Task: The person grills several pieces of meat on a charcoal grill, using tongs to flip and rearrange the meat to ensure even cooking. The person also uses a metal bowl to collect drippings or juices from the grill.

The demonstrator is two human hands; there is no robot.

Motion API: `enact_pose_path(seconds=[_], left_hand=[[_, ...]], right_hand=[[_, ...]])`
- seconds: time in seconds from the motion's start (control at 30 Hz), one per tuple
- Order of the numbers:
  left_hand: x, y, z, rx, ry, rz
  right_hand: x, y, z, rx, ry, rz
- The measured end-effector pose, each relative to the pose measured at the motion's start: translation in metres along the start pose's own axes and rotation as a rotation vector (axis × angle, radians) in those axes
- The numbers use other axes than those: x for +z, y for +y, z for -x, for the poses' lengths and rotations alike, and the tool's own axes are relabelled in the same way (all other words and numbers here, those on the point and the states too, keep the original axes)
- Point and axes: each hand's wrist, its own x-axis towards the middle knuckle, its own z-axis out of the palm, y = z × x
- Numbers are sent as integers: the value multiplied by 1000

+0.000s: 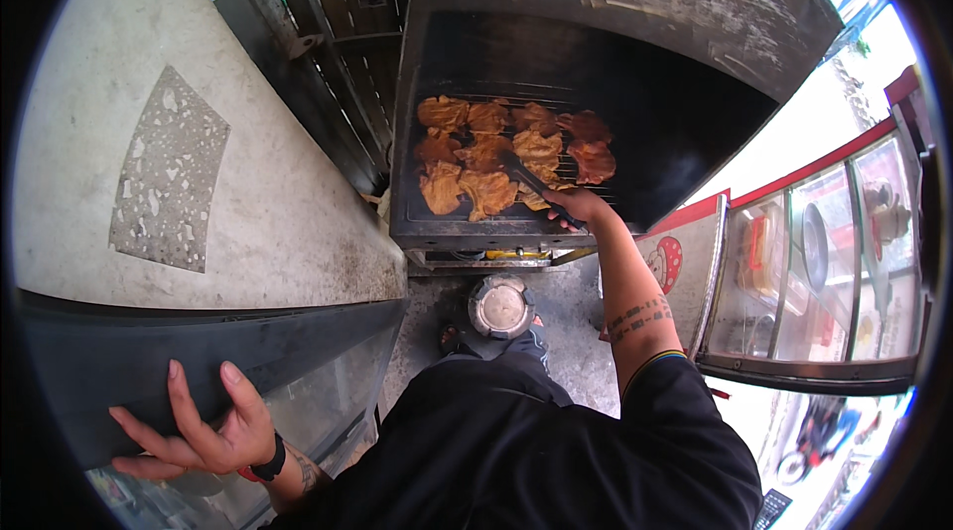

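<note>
My right hand (576,204) reaches out to a black charcoal grill (417,222) and grips dark tongs (524,178) whose tips touch the meat near the grate's middle. Several orange-brown flat pieces of meat (486,148) lie side by side on the wire grate. My left hand (204,431) rests with fingers spread on the dark edge of a glass-fronted counter (149,356) at the lower left; a black band sits on that wrist. It holds nothing.
A metal hood (645,4) rises behind the grill. A round metal lid or pot (499,307) sits on the ground below it. A glass display cabinet with red trim (824,272) stands at the right. A pale concrete surface (248,183) lies at the left.
</note>
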Motion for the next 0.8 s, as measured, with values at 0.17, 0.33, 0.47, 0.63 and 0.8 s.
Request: enact_pose_path(seconds=[0.17,0.33,0.47,0.63,0.8], left_hand=[[-1,2,-1,0,1,-4],[-5,-2,6,-2,-68,-37],[-4,-2,6,-4,-76,-37],[-2,1,-1,3,-18,-2],[-1,1,-2,16,-10,1]], right_hand=[[6,-10,41,-248,211,173],[12,-30,90,-432,797,889],[38,-32,86,-455,798,1106],[66,-11,53,-483,696,1144],[64,-20,68,-430,632,1094]])
